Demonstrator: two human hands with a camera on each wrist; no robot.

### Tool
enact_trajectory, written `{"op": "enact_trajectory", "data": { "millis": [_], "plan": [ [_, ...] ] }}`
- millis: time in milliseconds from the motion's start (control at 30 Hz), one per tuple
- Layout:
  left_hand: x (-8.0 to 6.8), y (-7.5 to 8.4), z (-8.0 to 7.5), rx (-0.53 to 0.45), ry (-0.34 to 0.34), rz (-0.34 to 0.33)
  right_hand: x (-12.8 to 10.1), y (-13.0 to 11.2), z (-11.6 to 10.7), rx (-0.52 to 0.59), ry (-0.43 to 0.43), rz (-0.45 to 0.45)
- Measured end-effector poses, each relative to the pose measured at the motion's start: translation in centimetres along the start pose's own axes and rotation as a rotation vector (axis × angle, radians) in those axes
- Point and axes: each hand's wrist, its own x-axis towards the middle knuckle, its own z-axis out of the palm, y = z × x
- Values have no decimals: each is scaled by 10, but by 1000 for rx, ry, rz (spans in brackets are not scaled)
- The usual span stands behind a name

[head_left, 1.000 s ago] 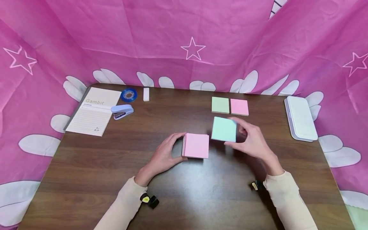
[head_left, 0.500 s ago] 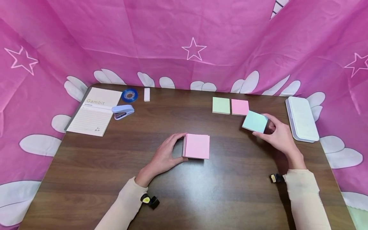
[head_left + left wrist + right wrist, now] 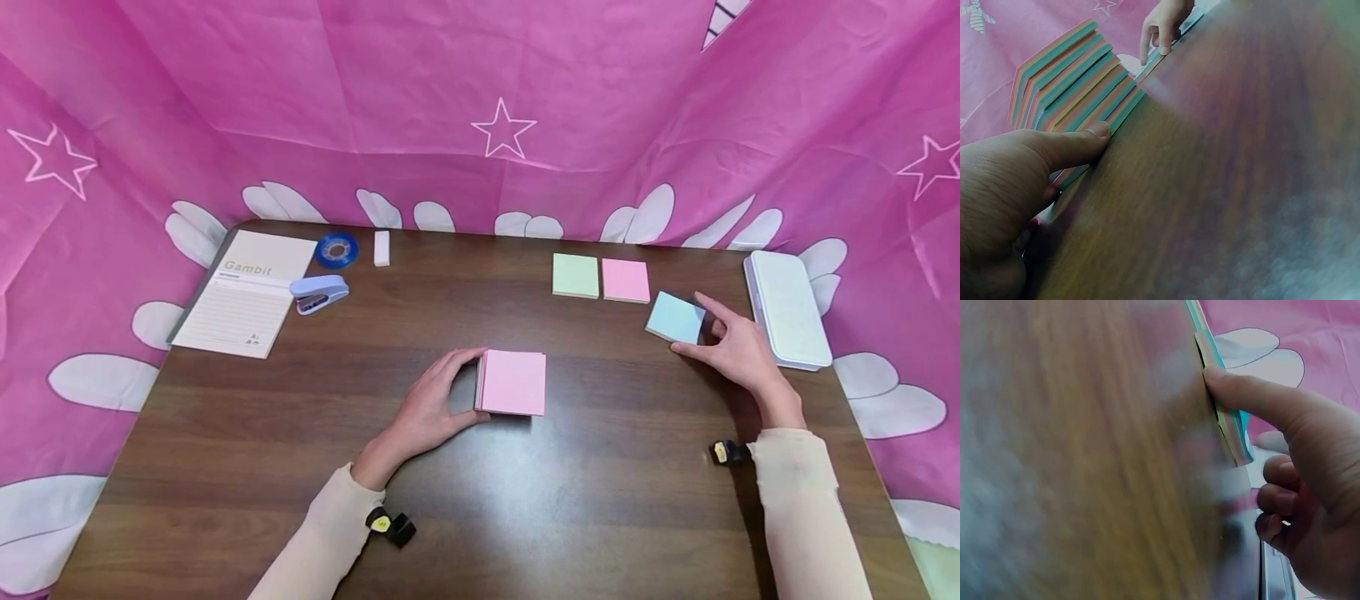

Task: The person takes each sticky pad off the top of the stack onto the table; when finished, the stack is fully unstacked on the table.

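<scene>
My left hand (image 3: 423, 408) grips a thick stack of pink-topped sticky note pads (image 3: 513, 382) by its left side, thumb at the near edge and fingers at the far edge. Its many coloured layers (image 3: 1085, 81) show in the left wrist view. To the right, a light blue sticky note pad (image 3: 673, 318) lies turned at a slant on the table. My right hand (image 3: 738, 346) is spread round it, the thumb (image 3: 1241, 394) right at the near edge and the index fingertip a little off the far edge. The other right fingers are curled in.
A green pad (image 3: 575, 276) and a pink pad (image 3: 626, 280) lie side by side behind the blue one. A white case (image 3: 789, 308) stands at the right edge. At back left are a notebook (image 3: 247, 292), stapler (image 3: 320, 293), blue tape roll (image 3: 337, 250) and white eraser-like block (image 3: 382, 248).
My right hand has carried the blue pad to the right, below the pink pad, and set it down; its fingers have spread slightly. The left hand and its stack have stayed in place.
</scene>
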Motion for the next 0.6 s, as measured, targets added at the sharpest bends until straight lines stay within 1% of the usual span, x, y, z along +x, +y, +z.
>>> {"op": "enact_trajectory", "data": {
  "millis": [167, 267, 433, 600],
  "plan": [
    [0, -1, -1, -1, 5, 1, 1, -5, 1, 5, 71, -48],
    [0, 0, -1, -1, 3, 2, 4, -6, 3, -4, 89, -58],
    [0, 1, -1, -2, -1, -1, 16, -6, 3, -47, 120, -45],
    [0, 0, 0, -5, 2, 1, 29, -6, 2, -58, 120, -11]
  ]
}}
